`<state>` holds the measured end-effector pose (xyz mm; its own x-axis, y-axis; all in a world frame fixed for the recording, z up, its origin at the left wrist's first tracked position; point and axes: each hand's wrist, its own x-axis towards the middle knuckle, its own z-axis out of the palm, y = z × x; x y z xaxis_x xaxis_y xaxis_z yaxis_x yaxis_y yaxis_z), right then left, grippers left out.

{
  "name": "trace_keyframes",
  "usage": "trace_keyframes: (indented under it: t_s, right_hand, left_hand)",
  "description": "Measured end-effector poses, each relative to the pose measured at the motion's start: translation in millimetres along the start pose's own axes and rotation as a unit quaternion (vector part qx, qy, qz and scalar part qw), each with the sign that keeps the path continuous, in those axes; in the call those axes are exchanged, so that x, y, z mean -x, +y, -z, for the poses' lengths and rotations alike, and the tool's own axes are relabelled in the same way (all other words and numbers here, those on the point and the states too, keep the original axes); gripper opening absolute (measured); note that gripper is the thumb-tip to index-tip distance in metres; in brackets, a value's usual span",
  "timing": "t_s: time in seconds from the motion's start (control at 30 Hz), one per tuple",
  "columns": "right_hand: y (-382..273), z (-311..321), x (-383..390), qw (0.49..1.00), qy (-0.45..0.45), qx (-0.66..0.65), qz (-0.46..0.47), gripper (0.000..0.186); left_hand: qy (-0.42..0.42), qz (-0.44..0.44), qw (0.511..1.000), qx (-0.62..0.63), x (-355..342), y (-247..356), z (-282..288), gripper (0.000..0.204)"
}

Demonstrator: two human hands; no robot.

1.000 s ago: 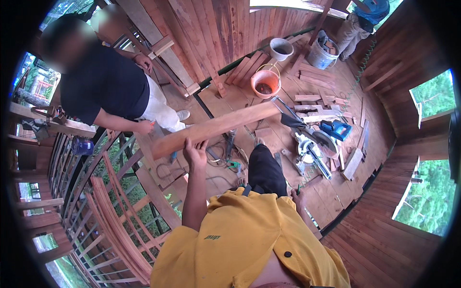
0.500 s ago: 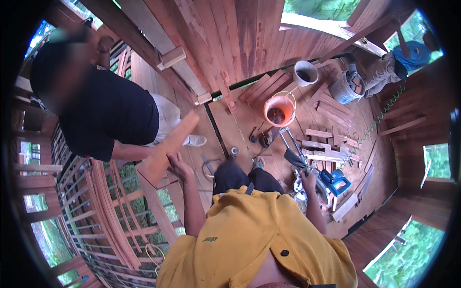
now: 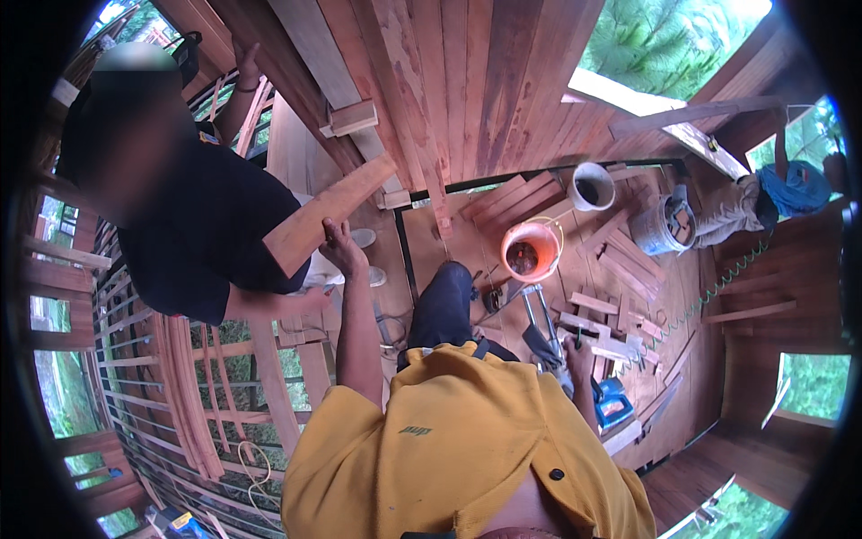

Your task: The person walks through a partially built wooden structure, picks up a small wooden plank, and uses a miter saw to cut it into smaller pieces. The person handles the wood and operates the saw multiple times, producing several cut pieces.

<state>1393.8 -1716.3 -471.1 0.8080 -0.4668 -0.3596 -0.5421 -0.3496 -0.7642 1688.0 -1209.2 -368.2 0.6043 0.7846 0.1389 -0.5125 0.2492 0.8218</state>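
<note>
My left hand (image 3: 342, 250) is closed on the near edge of a reddish wooden board (image 3: 330, 214), which it holds up slanting in front of a person in a dark shirt. That person's hand (image 3: 314, 302) is below the board and looks apart from it. My right hand (image 3: 579, 361) is low on the right, next to the metal rails (image 3: 540, 314) of a sliding miter saw with a blue motor housing (image 3: 612, 402). Its fingers look curled, and a small green bit shows at them. What they hold, and whether they touch the saw, I cannot make out.
An orange bucket (image 3: 531, 249), a pale bucket (image 3: 592, 187) and a grey bucket (image 3: 663, 225) stand ahead on the plank floor. Wood offcuts (image 3: 602, 314) lie beside the saw. A green coiled hose (image 3: 718, 289) crosses the right. Another person (image 3: 790, 190) is far right. Open slats (image 3: 126, 364) lie left.
My left hand has the board raised further forward. The other person's hand, earlier at the board's lower end, is now below it. My view and body have shifted, and one knee has come forward.
</note>
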Motion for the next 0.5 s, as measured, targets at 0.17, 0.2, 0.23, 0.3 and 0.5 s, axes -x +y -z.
trace_keyframes:
  t_s: [0.17, 0.2, 0.23, 0.3, 0.5]
  right_hand:
    - [29, -28, -7, 0.995, -0.035, 0.085, -0.028, 0.033]
    - [30, -32, -13, 0.995, -0.051, 0.078, -0.031, 0.033]
    - [38, -35, -22, 0.993, -0.045, 0.098, -0.04, 0.032]
    - [16, -40, -38, 0.992, -0.056, 0.108, 0.024, 0.03]
    - [-139, -51, -108, 0.972, -0.138, 0.188, 0.031, 0.028]
  left_hand:
    - [0.052, 0.108, 0.991, 0.065, -46, -55, -37, 0.07]
    - [0.065, 0.128, 0.986, 0.08, -59, -70, -37, 0.068]
    - [0.076, 0.154, 0.98, 0.098, -68, -86, -43, 0.067]
    - [0.084, 0.178, 0.975, 0.101, -84, -110, -50, 0.064]
    - [0.07, 0.27, 0.954, 0.111, -116, -183, -32, 0.062]
